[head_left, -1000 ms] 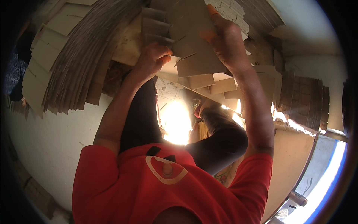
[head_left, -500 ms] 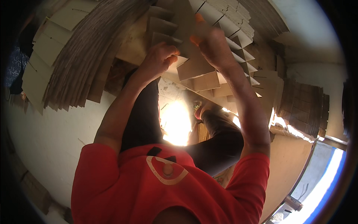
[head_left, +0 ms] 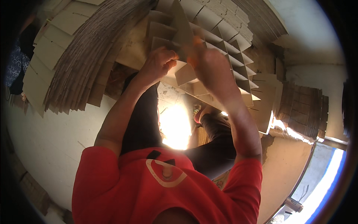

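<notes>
Pretty snug: cardboard stack (head_left: 87, 52) edges left of the grips, cardboard divider grid (head_left: 238, 61) above and right, open room below, left hand (head_left: 159, 64) curled, pinching a cardboard panel (head_left: 180, 66), right hand (head_left: 212, 69) knuckles-up at an upright strip (head_left: 182, 24), too blurry to tell its hold.

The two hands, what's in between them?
Cardboard pieces, standing upright, lie between the left hand and the right hand. The head view shows this, though the right hand's fingers are blurred.
</notes>
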Demonstrator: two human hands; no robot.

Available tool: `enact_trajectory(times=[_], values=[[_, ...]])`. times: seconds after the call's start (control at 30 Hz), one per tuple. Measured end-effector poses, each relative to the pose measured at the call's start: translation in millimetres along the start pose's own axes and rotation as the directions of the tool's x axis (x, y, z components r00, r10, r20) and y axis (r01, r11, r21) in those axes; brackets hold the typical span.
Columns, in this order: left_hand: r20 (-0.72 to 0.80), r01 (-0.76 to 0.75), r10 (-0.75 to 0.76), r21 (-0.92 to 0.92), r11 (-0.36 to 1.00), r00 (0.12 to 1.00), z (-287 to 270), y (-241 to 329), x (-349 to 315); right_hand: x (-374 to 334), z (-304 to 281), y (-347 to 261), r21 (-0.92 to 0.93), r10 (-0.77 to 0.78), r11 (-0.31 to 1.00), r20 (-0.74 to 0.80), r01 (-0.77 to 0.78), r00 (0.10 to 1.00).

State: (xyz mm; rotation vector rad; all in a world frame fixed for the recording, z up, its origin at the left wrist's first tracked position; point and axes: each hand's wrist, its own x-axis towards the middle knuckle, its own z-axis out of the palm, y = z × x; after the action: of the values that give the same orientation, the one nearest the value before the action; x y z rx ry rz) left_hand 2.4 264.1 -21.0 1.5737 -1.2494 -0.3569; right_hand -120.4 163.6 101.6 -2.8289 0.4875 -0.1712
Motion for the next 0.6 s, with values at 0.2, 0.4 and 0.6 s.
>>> enact_trajectory(times=[0.2, 0.4, 0.6], values=[[0.029, -0.021, 0.020, 0.012, 1.000, 0.999, 2.6, 2.7, 4.6, -20.3, 58.5, 9.7, -0.172, 0.057, 0.985, 0.240, -0.015, 0.969], [0.012, -0.103, 0.102, 0.131, 0.986, 0.995, -5.7, 3.9, -3.5, -15.6, 27.6, 42.8, 0.144, -0.015, 0.989, 0.038, 0.009, 0.999], [0.162, -0.331, 0.291, 0.370, 0.868, 0.943, -6.9, 33.5, 13.3, -22.0, 21.6, 218.2, -0.474, -0.043, 0.818, -0.614, -0.325, 0.788]])
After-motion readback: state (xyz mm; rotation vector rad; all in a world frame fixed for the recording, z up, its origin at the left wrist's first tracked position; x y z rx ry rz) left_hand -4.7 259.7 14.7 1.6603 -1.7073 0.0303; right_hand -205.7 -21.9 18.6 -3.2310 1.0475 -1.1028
